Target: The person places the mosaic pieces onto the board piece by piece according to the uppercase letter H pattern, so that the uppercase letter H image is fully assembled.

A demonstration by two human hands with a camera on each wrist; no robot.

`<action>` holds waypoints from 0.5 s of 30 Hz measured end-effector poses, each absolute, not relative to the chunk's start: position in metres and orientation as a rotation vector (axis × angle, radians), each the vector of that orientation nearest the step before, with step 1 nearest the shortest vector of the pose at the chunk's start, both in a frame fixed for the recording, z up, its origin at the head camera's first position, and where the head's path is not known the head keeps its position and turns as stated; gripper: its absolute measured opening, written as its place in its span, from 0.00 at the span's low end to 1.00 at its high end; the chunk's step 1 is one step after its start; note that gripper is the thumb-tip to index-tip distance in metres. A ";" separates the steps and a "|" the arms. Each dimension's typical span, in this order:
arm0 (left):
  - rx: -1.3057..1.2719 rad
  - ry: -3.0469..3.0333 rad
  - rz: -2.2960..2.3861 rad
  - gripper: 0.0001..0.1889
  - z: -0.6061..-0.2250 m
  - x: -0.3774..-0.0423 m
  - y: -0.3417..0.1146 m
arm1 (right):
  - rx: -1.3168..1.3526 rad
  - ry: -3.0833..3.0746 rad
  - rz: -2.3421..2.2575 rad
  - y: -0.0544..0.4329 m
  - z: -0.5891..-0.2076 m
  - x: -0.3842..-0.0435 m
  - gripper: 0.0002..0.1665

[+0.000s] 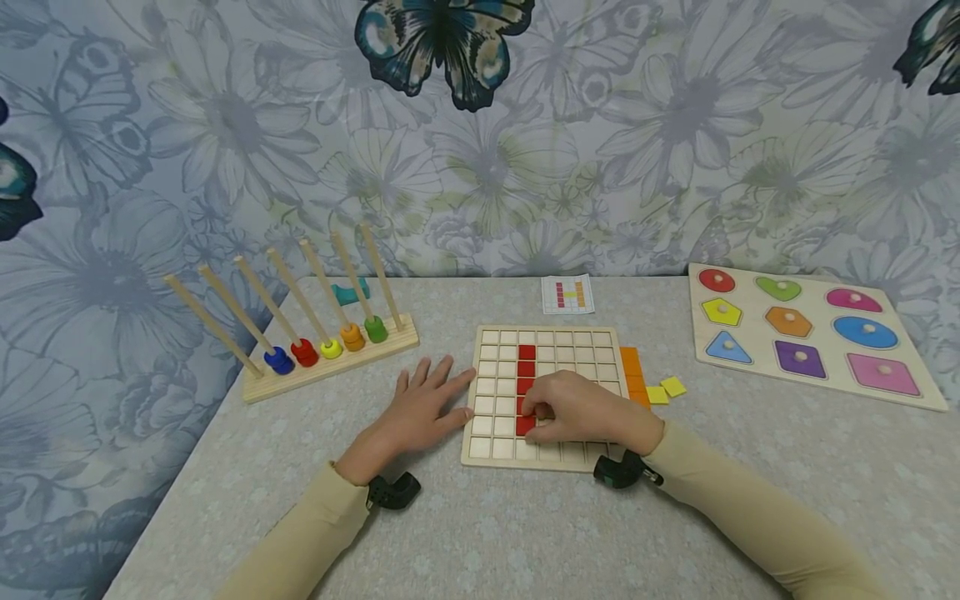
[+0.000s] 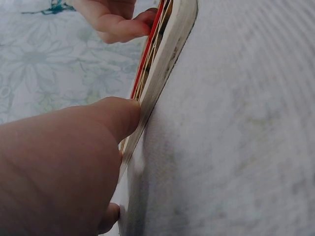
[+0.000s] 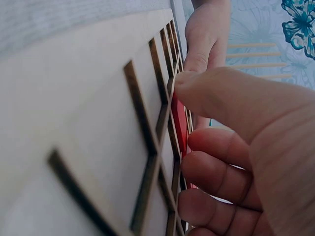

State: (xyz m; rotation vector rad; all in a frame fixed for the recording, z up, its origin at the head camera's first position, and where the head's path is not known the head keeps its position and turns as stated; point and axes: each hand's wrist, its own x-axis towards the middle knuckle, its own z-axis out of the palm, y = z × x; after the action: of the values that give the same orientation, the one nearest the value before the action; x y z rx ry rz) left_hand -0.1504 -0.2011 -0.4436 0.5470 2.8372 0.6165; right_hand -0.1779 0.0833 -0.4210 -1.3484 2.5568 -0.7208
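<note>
A wooden grid board [image 1: 495, 464] lies on the table, with several red square tiles [image 1: 527, 368] in one column. My right hand [image 1: 581, 408] is over the board, thumb and curled fingers at the lowest red tile [image 1: 526, 426]. In the right wrist view the thumb and index finger pinch that red tile [image 3: 179, 115] at its edges; whether it sits fully in its cell is hidden. My left hand [image 1: 420, 412] lies with fingers spread on the table, its thumb and index fingertips touching the board's left edge.
Orange tiles [image 1: 632, 367] and two yellow tiles [image 1: 673, 386] lie right of the board. A pattern card [image 1: 567, 295] is behind it. A peg stand [image 1: 330, 358] with colored rings stands left, a teal piece [image 1: 351, 292] behind it. At right lies a shape puzzle [image 1: 757, 354].
</note>
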 end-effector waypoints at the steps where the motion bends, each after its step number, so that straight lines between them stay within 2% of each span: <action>1: 0.546 2.838 0.615 0.33 -0.444 -0.150 -0.201 | -1.353 2.555 -0.724 0.083 -0.421 -0.178 0.10; 15: 0.540 2.838 0.609 0.33 -0.444 -0.151 -0.201 | -1.358 2.577 -0.690 0.085 -0.419 -0.178 0.10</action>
State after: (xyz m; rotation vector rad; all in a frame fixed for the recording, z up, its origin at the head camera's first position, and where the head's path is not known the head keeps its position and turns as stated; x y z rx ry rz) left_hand -0.1508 -0.2009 -0.4439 0.5399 2.8381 0.6089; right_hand -0.1781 0.0854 -0.4186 -1.3582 2.5766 -0.6897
